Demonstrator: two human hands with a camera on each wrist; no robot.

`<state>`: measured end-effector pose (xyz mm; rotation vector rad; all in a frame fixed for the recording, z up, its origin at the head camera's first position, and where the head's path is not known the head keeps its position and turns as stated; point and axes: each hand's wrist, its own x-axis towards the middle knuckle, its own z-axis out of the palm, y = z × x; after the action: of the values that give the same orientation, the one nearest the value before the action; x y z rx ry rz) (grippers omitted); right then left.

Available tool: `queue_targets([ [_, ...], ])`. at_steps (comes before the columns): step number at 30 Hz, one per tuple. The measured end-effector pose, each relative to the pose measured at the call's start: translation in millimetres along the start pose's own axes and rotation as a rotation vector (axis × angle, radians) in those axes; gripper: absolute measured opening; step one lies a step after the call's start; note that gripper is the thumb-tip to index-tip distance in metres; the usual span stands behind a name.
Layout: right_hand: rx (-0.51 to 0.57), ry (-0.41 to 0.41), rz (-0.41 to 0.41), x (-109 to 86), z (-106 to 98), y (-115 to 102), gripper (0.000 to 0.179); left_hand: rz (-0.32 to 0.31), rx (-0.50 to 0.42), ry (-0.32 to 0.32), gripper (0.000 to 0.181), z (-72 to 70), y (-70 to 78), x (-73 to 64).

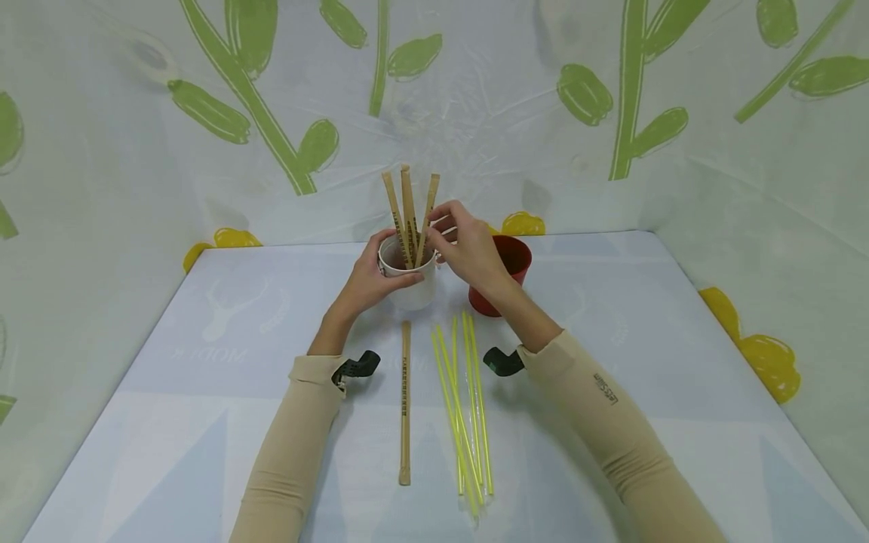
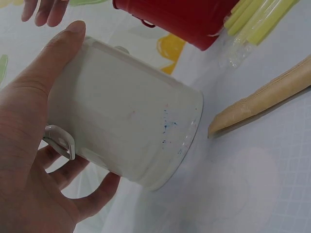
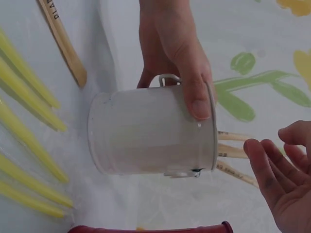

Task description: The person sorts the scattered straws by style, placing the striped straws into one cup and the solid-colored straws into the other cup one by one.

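My left hand (image 1: 372, 280) grips a white bucket (image 1: 411, 292) with small side handles, its thumb along the near side by the rim. Several straws in brown printed paper sleeves (image 1: 407, 197) stand in the bucket, fanned apart, their lower ends inside it. At the rightmost sleeve, above the rim, is my right hand (image 1: 473, 247); in the right wrist view its loosely bent fingers (image 3: 272, 177) stand apart, with the straws passing behind them. One more paper-sleeved straw (image 1: 405, 403) lies on the table in front of the bucket.
Right of the white bucket stands a red bucket (image 1: 514, 260), partly covered by my right wrist. Several yellow straws in clear wrappers (image 1: 468, 415) lie in a loose bunch on the table (image 1: 224, 362). A leaf-patterned sheet (image 1: 475, 143) rises behind the table.
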<state>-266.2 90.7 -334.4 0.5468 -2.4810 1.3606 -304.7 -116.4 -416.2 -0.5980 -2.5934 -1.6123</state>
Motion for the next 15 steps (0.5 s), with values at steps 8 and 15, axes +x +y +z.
queue_targets([
  [8,0.043,-0.018,-0.022,-9.8,-6,-6,0.026,-0.013,0.01,0.004,0.093,0.2,0.0,-1.0],
  [15,0.027,-0.06,-0.026,-23.6,-12,-21,0.026,-0.011,0.009,0.003,0.092,-0.2,-1.9,-0.7],
])
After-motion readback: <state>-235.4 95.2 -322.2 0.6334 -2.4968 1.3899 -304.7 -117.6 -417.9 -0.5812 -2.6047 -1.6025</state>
